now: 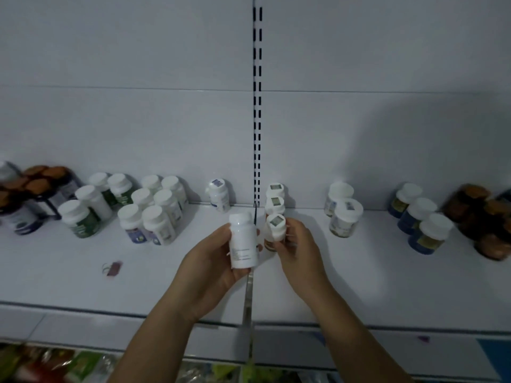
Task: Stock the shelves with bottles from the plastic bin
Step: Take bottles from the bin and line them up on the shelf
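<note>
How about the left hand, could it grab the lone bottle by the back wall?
Probably not yet: the left hand holds a white bottle. Nothing stands between it and the lone bottle, so once emptied it likely could.

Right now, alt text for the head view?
The left hand holds a white plastic bottle upright above a white shelf, while the right hand grips the front bottle of a row of three. Clusters of white-capped bottles stand along the back on both sides.
</note>
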Available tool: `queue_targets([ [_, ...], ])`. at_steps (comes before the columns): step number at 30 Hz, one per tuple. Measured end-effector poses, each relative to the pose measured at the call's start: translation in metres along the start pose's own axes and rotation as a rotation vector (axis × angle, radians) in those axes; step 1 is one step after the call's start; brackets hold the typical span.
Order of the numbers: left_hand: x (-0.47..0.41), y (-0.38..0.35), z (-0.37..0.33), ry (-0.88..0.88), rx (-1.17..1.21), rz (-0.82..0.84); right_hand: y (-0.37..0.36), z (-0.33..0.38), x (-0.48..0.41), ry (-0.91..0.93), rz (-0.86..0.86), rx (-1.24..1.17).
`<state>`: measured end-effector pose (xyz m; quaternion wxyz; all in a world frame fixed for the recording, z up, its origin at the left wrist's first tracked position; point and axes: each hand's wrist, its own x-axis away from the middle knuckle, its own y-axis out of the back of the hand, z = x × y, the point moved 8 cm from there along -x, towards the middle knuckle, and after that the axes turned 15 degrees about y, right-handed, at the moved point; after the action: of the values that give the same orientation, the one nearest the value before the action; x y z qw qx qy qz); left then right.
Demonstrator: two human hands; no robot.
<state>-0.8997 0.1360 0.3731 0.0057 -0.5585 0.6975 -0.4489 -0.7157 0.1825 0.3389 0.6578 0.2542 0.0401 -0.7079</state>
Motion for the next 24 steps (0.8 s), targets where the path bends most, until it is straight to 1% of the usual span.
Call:
queue_targets([
  [4,0.008,-0.006,0.002,0.018,0.041,0.094,0.001,0.002,-0.004,-0.006,-0.015,0.028],
  [6,0.015,-0.011,-0.001,-0.005,0.018,0.142,0.002,0.004,-0.005,-0.018,-0.032,0.028],
  [8,0.024,-0.013,-0.007,-0.124,-0.09,0.149,0.003,0.003,-0.005,-0.022,-0.038,0.042],
  [11,0.04,-0.016,-0.019,-0.368,-0.314,0.112,0.005,-0.001,-0.001,-0.079,-0.047,0.039],
  [13,0.05,-0.019,-0.026,-0.477,-0.426,0.125,0.011,0.003,0.004,-0.1,-0.062,0.049],
  [15,0.061,-0.023,-0.032,-0.562,-0.551,0.152,0.02,0.018,0.01,-0.048,-0.105,0.071],
  [17,0.068,-0.025,-0.036,-0.61,-0.637,0.153,0.029,0.042,0.016,0.042,-0.152,0.087],
  [19,0.068,-0.025,-0.038,-0.594,-0.626,0.157,0.036,0.069,0.018,0.127,-0.181,0.08],
  [20,0.066,-0.025,-0.039,-0.554,-0.563,0.162,0.037,0.082,0.018,0.156,-0.183,0.064],
  [22,0.059,-0.024,-0.037,-0.392,-0.35,0.204,0.035,0.104,0.016,0.182,-0.161,0.01],
  [24,0.055,-0.029,-0.032,-0.187,-0.115,0.319,0.029,0.124,0.016,0.196,-0.113,-0.053],
])
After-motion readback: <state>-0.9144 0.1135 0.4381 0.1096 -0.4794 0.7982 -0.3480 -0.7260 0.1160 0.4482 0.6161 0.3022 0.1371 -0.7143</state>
